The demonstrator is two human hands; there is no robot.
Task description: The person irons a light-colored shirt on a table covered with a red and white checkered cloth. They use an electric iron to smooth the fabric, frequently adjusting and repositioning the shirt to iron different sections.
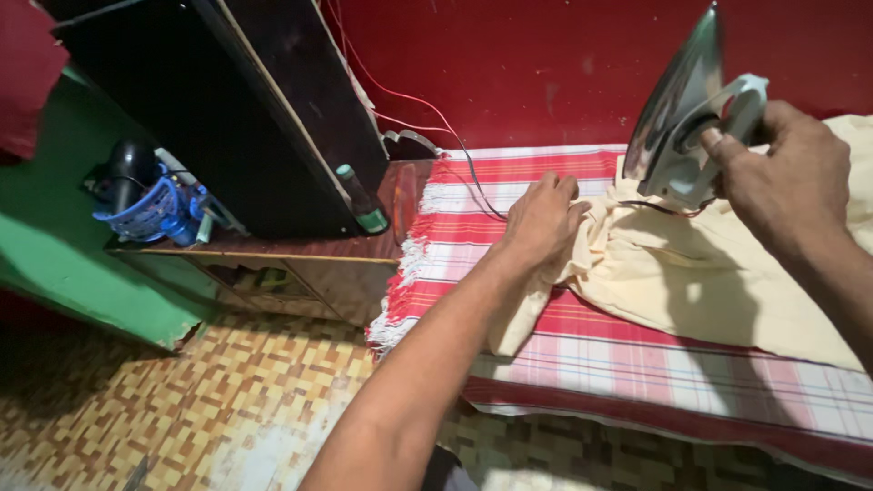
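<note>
Starting at the left of the frame, a blue basket [150, 211] sits on a dark shelf [273, 247] against a green wall, with a green-capped bottle [361, 198] leaning beside it and a red wire [400, 95] running down the red wall behind. Right of the shelf, a red striped cloth [546, 364] covers the worktop. In the middle, the left hand [541, 218] presses down on a cream garment [691, 282], fingers curled and bunching its edge, not flat. The garment lies across the cloth toward the right, rumpled and folded near the hand, smoother lower down. At the upper right, the right hand [791, 173] is closed around the handle of an iron [691, 118], which is tipped up with its soleplate off the fabric. Judging from the creases, the pressing looks early or midway: much of the garment seems not yet flattened, and the iron is not on it now.
</note>
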